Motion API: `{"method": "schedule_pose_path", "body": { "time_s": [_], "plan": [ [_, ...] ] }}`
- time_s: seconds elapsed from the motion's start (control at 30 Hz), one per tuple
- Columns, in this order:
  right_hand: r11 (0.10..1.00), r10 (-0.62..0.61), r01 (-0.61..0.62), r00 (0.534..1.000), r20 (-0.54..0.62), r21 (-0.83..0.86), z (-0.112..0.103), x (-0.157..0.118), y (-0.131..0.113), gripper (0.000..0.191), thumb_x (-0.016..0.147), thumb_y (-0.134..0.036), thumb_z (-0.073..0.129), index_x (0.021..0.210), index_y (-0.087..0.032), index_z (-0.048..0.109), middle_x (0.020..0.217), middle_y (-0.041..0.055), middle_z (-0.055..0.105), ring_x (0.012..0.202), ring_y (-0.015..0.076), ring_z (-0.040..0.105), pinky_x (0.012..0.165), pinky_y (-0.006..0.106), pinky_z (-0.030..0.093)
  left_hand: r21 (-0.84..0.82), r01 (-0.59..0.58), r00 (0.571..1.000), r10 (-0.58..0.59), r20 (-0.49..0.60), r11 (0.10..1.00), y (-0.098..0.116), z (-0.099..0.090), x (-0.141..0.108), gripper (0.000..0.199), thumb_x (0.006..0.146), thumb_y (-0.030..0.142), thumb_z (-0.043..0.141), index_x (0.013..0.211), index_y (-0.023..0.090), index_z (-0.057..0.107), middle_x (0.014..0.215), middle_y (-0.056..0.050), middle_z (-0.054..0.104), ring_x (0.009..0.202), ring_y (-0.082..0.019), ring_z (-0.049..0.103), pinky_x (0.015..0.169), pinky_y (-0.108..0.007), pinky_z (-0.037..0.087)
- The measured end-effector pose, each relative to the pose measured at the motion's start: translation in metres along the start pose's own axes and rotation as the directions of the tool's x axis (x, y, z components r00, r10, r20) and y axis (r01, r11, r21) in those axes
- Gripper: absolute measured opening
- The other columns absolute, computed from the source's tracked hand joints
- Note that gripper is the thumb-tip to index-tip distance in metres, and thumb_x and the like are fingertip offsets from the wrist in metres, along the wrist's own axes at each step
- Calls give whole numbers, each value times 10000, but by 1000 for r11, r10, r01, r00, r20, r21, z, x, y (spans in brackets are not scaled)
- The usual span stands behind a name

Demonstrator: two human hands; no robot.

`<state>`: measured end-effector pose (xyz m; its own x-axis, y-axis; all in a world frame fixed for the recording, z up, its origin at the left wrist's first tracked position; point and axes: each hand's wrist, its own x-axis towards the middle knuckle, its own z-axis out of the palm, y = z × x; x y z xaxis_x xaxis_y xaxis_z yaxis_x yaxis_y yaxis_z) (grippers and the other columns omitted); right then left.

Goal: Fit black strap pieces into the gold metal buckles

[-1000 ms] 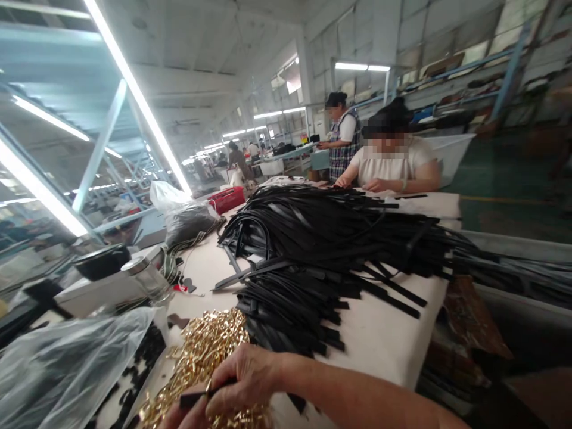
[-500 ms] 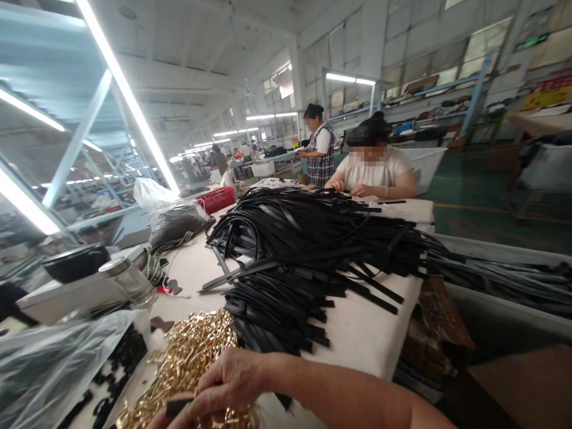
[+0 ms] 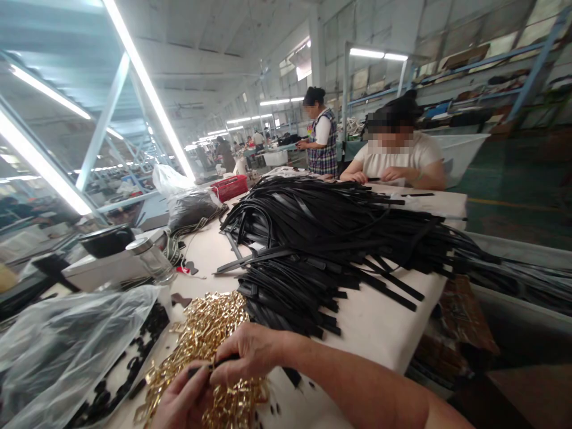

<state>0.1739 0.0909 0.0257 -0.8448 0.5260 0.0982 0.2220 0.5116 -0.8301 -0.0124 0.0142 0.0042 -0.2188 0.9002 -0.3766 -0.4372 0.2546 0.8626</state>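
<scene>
Over a heap of gold-coloured metal buckles [image 3: 218,313], both hands come together at the lower middle. My right hand [image 3: 252,354] reaches in from the right, its fingers closed on a short black strap [image 3: 229,359]. Facing it, my left hand [image 3: 183,396] pinches the other end of the strap, where a dark bit shows at the fingertips. A small gold glint sits between the two hands; whether it is a buckle on the strap I cannot tell. Just beyond the hands lies a big pile of long black straps [image 3: 308,238].
A clear plastic bag [image 3: 67,339] with small black loops beside it lies at left. Behind it stand a glass jar [image 3: 152,259] and a black bowl [image 3: 107,240]. Across the table [image 3: 375,333] a person [image 3: 397,155] sits working; another person [image 3: 320,134] stands behind.
My left hand has come further into view and now meets the right hand at the strap. The whole view has shifted, with the scene sitting further right and slightly higher.
</scene>
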Motion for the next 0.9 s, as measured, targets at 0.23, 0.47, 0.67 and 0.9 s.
{"method": "schedule_pose_path", "body": {
  "time_s": [0.23,0.47,0.67,0.9],
  "plan": [
    [997,-60,63,996,-70,38,-5,7,2,173,847,-272,568,808,-122,645,617,-54,472,553,60,388,523,187,295,-152,-146,988,135,-77,978,11,6,-7,376,461,162,914,666,105,604,607,12,562,467,-61,507,408,-106,444],
    [995,-94,98,987,-131,27,-1,9,0,159,828,-210,540,695,-130,578,597,-51,446,569,72,381,546,210,285,-186,-112,993,117,14,976,2,11,-7,355,526,139,897,756,102,628,666,8,587,510,-51,530,472,-100,465],
    [991,-133,128,981,-139,-45,0,10,0,147,819,-189,539,691,-129,580,612,-43,481,581,79,408,557,215,292,-144,-130,991,134,21,981,-2,13,-7,358,517,140,909,756,89,647,685,-9,616,545,-68,571,511,-109,488],
    [994,-108,104,984,-138,-33,-2,10,0,146,824,-182,540,710,-122,610,601,-43,472,569,72,394,545,212,277,-130,-149,988,142,-59,980,0,14,-6,360,528,162,897,776,94,645,725,-42,664,543,-99,606,497,-142,515]
  ]
}}
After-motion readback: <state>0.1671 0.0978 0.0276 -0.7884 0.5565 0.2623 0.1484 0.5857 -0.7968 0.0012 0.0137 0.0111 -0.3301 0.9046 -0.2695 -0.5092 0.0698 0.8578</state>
